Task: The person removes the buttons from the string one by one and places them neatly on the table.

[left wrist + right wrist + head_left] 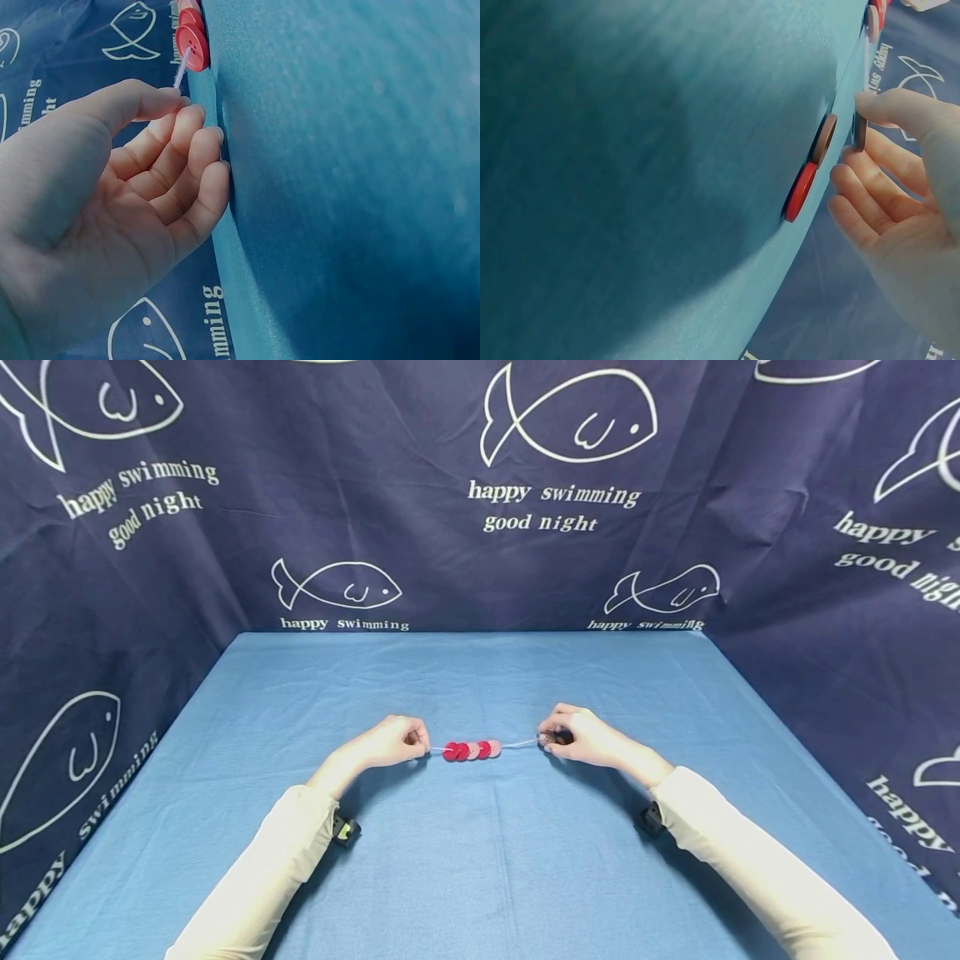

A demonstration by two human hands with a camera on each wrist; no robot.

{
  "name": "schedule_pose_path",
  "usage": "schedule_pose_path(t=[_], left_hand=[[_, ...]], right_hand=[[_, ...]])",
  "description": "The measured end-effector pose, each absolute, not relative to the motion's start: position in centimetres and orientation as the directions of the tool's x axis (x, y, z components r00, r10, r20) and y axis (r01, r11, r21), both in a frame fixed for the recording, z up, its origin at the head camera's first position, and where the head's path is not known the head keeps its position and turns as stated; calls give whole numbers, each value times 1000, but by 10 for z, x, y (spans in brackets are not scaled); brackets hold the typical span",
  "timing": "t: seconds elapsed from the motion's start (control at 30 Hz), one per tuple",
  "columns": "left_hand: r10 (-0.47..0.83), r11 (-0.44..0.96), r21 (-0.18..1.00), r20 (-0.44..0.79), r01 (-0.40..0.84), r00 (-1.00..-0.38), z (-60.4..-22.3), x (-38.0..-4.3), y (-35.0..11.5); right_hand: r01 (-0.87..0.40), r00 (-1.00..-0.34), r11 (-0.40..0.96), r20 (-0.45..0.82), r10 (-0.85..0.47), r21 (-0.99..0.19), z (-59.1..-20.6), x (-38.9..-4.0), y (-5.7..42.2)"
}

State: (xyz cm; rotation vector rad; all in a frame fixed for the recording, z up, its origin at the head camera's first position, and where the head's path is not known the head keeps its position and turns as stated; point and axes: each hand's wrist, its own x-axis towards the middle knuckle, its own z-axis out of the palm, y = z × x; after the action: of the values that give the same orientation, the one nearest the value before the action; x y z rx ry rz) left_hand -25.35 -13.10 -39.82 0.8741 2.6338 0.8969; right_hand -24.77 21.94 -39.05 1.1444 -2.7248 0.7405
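Observation:
Several red and pink buttons [456, 752] are strung in an overlapping row on a pale cord [519, 744] between my hands. At the row's left, my left hand [397, 741] pinches the cord between thumb and forefinger. The left wrist view shows the cord leading from those fingertips into a red button [193, 48]. My right hand [588, 737] pinches a brown button [860, 133] by its edge, and the cord reaches to it. Below this hand, another brown button [823, 140] and a red button [800, 193] lie end to end on the cloth, mostly hidden in the head view.
A blue cloth [480, 860] covers the table. Dark blue curtains [435, 468] with white fish drawings and lettering stand along its back and sides. A small black device is strapped at each wrist, below the pale sleeves [262, 860].

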Motion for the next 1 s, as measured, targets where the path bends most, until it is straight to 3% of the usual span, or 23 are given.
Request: schedule_pose_path(t=[1.0], left_hand=[[605,638,605,-11,477,-796,-399,-254,-131]], right_hand=[[-663,-746,645,263,-612,-379,-395,-244,239]])
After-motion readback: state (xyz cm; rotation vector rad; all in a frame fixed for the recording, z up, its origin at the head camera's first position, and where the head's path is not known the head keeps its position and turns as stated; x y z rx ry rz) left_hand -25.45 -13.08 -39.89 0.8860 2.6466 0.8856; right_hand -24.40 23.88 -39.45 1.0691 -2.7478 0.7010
